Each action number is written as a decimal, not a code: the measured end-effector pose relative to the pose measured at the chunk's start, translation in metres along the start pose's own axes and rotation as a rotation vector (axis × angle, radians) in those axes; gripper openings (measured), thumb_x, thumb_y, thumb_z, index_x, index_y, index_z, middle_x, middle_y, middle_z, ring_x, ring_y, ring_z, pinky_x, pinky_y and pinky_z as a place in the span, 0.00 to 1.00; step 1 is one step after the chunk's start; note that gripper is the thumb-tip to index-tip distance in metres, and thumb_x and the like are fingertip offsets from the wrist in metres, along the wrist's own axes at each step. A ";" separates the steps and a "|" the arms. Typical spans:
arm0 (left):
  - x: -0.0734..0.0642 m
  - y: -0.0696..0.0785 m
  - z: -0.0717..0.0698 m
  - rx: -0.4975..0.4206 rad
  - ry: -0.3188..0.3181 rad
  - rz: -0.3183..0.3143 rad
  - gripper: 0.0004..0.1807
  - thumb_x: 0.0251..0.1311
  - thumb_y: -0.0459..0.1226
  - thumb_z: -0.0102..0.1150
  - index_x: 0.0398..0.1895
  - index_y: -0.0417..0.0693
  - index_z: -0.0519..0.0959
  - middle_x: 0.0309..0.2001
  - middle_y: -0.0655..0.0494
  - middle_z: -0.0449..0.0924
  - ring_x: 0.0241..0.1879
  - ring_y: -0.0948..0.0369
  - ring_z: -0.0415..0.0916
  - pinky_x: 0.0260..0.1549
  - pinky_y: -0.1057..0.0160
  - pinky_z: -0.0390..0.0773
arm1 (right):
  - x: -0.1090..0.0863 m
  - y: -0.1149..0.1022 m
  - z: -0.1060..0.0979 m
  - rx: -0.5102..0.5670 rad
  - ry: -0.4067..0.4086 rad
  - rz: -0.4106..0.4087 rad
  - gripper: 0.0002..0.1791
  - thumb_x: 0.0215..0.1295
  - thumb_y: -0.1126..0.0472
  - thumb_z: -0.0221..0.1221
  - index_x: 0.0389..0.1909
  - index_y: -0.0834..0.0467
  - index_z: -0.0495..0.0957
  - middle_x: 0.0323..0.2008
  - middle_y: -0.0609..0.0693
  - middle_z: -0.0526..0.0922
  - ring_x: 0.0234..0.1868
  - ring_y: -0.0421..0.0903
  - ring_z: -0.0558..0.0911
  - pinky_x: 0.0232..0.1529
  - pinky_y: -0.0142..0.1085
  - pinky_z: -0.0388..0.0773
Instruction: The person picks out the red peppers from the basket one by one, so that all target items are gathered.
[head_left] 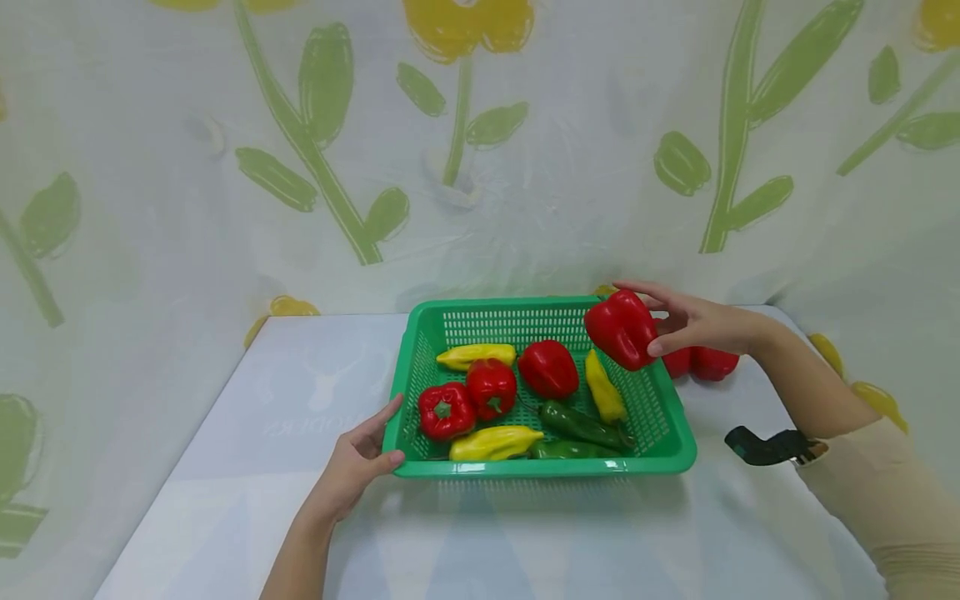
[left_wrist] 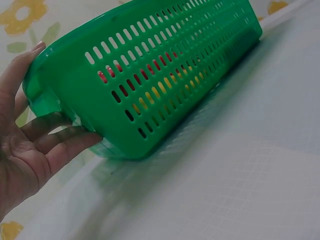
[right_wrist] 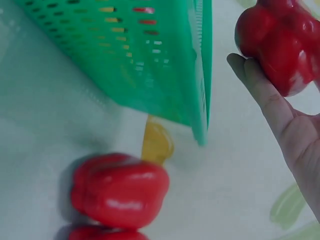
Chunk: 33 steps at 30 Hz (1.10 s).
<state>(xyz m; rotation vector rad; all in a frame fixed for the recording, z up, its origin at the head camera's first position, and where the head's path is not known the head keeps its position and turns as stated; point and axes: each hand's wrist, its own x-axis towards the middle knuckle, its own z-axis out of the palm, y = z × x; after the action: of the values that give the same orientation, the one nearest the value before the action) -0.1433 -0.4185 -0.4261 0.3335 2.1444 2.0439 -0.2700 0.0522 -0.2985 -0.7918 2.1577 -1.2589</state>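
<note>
A green plastic basket [head_left: 543, 469] stands on the table, tilted in the left wrist view only by that camera's angle. My left hand [head_left: 350, 468] grips its left end, thumb on the rim and fingers against the end wall. Above the basket's right side, my right hand [head_left: 693, 321] holds a red bell pepper [head_left: 622, 330] between thumb and fingers. Inside lie three red bell peppers, one of them [head_left: 549, 368] near the middle, three yellow peppers, one [head_left: 604, 387] at the right, and long green peppers [head_left: 581, 425] at the front.
More red bell peppers [right_wrist: 120, 191] lie on the table just outside the basket's right end, partly behind the right hand in the head view. A flower-printed curtain [head_left: 555, 167] hangs behind the white table [head_left: 247, 492]. A black strap end [head_left: 765, 446] sticks out at the right sleeve.
</note>
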 end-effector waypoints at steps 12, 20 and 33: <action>0.000 0.001 -0.001 -0.002 -0.010 0.000 0.40 0.57 0.29 0.60 0.72 0.41 0.53 0.46 0.46 0.76 0.41 0.64 0.78 0.40 0.66 0.80 | -0.029 0.012 -0.012 -0.036 0.151 0.089 0.50 0.52 0.65 0.65 0.73 0.45 0.47 0.67 0.60 0.54 0.60 0.61 0.65 0.46 0.56 0.78; 0.000 0.002 0.000 0.014 -0.009 -0.003 0.40 0.57 0.29 0.59 0.72 0.42 0.53 0.47 0.44 0.76 0.41 0.64 0.78 0.40 0.66 0.80 | -0.045 0.022 -0.020 -0.057 0.207 0.079 0.48 0.54 0.65 0.63 0.73 0.44 0.49 0.59 0.43 0.65 0.55 0.40 0.71 0.45 0.55 0.78; 0.000 0.002 0.000 0.014 -0.008 -0.003 0.40 0.57 0.29 0.60 0.72 0.41 0.53 0.50 0.40 0.75 0.42 0.64 0.78 0.41 0.67 0.80 | -0.070 0.041 -0.032 -0.101 0.313 0.088 0.48 0.55 0.67 0.62 0.73 0.42 0.47 0.56 0.36 0.64 0.52 0.32 0.71 0.41 0.45 0.82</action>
<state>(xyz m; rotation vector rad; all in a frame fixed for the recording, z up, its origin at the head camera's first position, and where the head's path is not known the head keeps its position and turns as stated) -0.1438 -0.4185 -0.4238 0.3394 2.1544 2.0229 -0.2522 0.1366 -0.3108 -0.5604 2.4916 -1.3077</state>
